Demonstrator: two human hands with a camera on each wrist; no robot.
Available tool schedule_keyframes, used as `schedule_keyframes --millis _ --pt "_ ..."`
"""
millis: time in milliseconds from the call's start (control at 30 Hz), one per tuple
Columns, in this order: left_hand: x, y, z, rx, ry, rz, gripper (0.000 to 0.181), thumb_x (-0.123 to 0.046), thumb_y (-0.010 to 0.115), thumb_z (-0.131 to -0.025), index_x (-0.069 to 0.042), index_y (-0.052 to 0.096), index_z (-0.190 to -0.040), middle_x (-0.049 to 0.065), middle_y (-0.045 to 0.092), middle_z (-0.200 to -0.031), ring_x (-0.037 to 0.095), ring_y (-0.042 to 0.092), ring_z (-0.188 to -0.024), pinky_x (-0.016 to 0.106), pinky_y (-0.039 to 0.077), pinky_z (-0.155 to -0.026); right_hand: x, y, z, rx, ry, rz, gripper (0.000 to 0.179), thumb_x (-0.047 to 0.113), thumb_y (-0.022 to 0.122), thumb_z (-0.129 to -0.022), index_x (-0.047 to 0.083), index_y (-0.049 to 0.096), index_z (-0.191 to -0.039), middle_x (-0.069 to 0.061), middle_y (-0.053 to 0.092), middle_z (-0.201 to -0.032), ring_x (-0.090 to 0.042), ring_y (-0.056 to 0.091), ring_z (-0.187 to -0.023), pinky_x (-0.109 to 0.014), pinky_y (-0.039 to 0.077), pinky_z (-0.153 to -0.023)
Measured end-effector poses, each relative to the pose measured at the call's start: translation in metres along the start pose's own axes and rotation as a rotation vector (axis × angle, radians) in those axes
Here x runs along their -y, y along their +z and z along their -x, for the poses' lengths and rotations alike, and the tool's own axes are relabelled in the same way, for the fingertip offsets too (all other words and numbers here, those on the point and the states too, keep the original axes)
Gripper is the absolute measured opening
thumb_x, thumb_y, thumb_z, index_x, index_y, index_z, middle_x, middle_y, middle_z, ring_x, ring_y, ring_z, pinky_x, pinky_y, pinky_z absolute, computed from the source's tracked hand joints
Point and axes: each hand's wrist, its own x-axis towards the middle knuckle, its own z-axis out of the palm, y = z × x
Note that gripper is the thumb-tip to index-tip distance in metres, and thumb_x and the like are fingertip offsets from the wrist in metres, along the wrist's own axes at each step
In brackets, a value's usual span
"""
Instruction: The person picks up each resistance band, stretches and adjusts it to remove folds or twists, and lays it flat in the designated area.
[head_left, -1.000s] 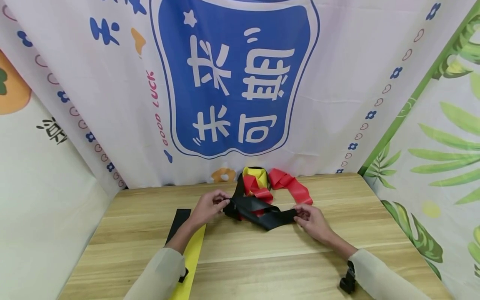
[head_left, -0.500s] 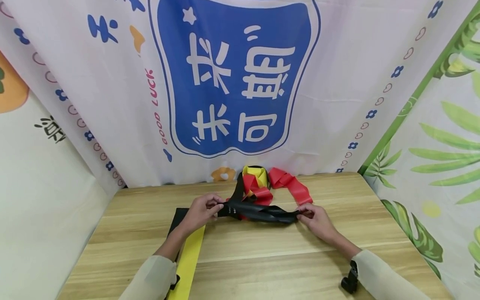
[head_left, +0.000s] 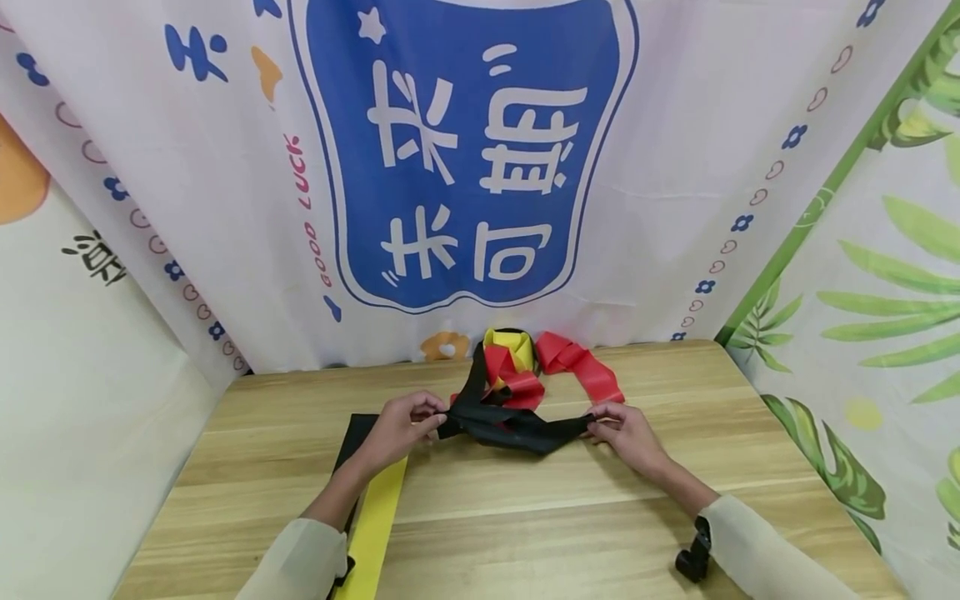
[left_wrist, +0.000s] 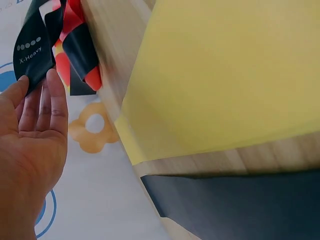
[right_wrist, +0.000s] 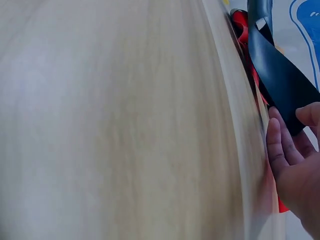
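A black resistance band stretches between both hands above the wooden table, twisted along its middle. My left hand pinches its left end between thumb and fingers; in the left wrist view that end of the black band reads "X-Heavy". At the other end, my right hand pinches the band, with the thumb on top and the fingers beneath in the right wrist view. Just behind the black band lies a tangle of red band and yellow band, partly covered by it.
A separate red band lies folded at the table's back edge. Under my left forearm, a flat yellow band and a flat black band run toward the front of the table. A printed cloth hangs behind.
Both hands keep hold of the black band. The left hand has moved slightly left and the band has turned and shifted between them. The other bands stay about where they were.
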Motion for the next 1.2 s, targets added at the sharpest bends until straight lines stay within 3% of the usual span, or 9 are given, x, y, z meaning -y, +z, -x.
schedule_keyframes --millis 267,533,800,1000,1200 --pt "-0.001 0.003 0.001 0.008 -0.006 -0.014 0.011 0.001 0.069 -0.100 -0.004 0.071 -0.110 0.008 0.075 -0.098 0.024 0.072 -0.082 0.040 0.065 -0.070 -0.001 0.007 -0.001 -0.048 -0.023 -0.036 0.018 -0.012 0.069 -0.095 -0.013 0.069 -0.112 -0.021 0.071 -0.113 -0.012 0.075 -0.093 -0.034 0.064 -0.082" --pt "-0.002 0.006 0.000 0.030 -0.015 0.002 0.011 0.000 0.069 -0.100 -0.005 0.072 -0.110 0.008 0.075 -0.098 0.024 0.071 -0.079 0.044 0.065 -0.071 0.001 0.016 -0.004 -0.039 0.035 -0.058 0.022 -0.003 0.076 -0.093 -0.008 0.074 -0.114 -0.011 0.077 -0.112 -0.006 0.073 -0.095 -0.023 0.060 -0.083" --pt "-0.003 0.007 0.000 0.038 -0.015 0.023 0.011 0.001 0.069 -0.100 -0.005 0.072 -0.109 0.009 0.074 -0.099 0.026 0.070 -0.082 0.044 0.065 -0.072 0.007 0.022 -0.003 -0.006 0.144 -0.257 0.037 0.011 0.075 -0.099 -0.014 0.067 -0.126 -0.004 0.075 -0.112 -0.011 0.074 -0.095 -0.030 0.062 -0.090" --pt "-0.005 0.005 0.002 0.036 -0.015 0.013 0.011 0.002 0.069 -0.100 -0.005 0.072 -0.109 0.010 0.075 -0.100 0.023 0.071 -0.084 0.045 0.065 -0.072 0.010 0.024 -0.004 -0.040 0.169 -0.228 0.034 0.016 0.078 -0.098 -0.009 0.072 -0.121 -0.006 0.074 -0.110 -0.011 0.072 -0.092 -0.031 0.062 -0.087" --pt "-0.006 0.000 0.004 0.032 -0.021 0.013 0.013 0.002 0.069 -0.100 -0.004 0.072 -0.111 0.009 0.074 -0.101 0.022 0.070 -0.086 0.044 0.065 -0.074 0.012 0.024 -0.005 -0.053 0.125 -0.116 0.023 0.015 0.082 -0.094 -0.003 0.080 -0.108 -0.013 0.075 -0.117 -0.010 0.068 -0.103 -0.023 0.059 -0.085"
